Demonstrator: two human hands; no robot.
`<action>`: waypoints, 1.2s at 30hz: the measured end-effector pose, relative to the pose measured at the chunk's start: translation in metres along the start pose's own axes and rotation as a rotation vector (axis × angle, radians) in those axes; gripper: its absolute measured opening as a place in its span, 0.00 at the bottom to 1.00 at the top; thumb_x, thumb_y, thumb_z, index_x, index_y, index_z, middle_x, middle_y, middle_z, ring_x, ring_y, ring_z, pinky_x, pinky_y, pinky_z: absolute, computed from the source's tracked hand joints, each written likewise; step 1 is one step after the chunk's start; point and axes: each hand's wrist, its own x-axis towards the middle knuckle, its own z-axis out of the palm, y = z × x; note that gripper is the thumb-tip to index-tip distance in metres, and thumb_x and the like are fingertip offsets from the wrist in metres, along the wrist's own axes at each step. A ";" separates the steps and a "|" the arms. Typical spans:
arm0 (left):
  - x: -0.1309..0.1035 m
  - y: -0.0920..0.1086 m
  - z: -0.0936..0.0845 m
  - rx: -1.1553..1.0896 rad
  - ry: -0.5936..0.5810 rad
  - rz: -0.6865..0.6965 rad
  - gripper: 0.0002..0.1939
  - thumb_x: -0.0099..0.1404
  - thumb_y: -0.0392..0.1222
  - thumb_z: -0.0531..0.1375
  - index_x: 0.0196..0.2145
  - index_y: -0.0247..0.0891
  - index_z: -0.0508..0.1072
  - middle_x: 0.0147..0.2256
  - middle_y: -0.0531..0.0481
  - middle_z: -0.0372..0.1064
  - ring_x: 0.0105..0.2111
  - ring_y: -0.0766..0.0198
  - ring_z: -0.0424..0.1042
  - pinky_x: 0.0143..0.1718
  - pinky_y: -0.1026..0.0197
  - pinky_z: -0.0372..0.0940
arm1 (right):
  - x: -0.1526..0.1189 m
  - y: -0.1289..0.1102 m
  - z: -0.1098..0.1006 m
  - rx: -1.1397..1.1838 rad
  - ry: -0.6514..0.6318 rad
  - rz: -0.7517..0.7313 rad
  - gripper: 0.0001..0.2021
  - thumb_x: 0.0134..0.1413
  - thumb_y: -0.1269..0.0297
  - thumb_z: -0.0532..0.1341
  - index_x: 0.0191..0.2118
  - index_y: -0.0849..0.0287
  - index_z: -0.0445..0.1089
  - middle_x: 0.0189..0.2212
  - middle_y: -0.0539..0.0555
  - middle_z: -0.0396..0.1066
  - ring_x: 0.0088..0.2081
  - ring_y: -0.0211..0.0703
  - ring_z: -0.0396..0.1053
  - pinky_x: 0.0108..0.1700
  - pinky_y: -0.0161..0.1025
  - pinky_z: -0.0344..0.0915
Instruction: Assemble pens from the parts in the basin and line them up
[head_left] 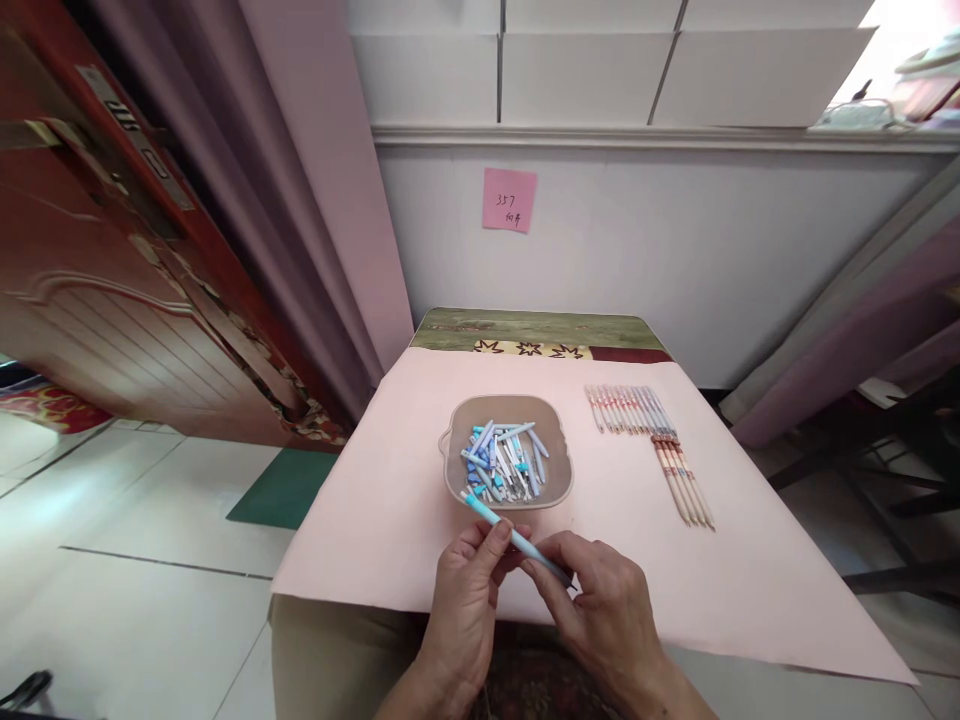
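A light blue pen (519,541) is held slantwise between my two hands, just in front of a beige plastic basin. My left hand (469,590) pinches its middle, thumb on top. Closed round the lower end is my right hand (600,595), and a thin dark tip pokes out past its fingers. The pen's brighter turquoise end points up and left, over the rim of the basin (559,470). Inside the basin lie many loose pen parts (502,460), in blue, grey-blue, white and turquoise.
On the pink-covered table (375,500), a row of clear-barrelled pens (626,410) lies at the right. Several brown-and-cream pens (682,483) lie nearer me. A pink note (509,200) sticks to the wall behind. A wooden door (150,250) stands at the left.
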 end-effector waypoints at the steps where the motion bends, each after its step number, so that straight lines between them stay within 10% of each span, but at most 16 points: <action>1: 0.000 0.000 0.000 0.007 -0.006 -0.006 0.09 0.53 0.41 0.67 0.30 0.31 0.76 0.30 0.44 0.75 0.30 0.63 0.72 0.36 0.62 0.66 | -0.001 0.001 0.001 0.006 -0.007 0.004 0.07 0.58 0.60 0.59 0.33 0.55 0.72 0.25 0.48 0.74 0.26 0.37 0.69 0.31 0.33 0.57; 36: 0.026 -0.008 0.029 0.095 0.031 -0.047 0.10 0.50 0.39 0.69 0.29 0.32 0.76 0.31 0.45 0.75 0.28 0.65 0.71 0.29 0.64 0.67 | 0.010 0.037 -0.018 0.035 0.090 -0.029 0.06 0.57 0.65 0.58 0.33 0.58 0.71 0.22 0.48 0.70 0.23 0.35 0.65 0.28 0.33 0.57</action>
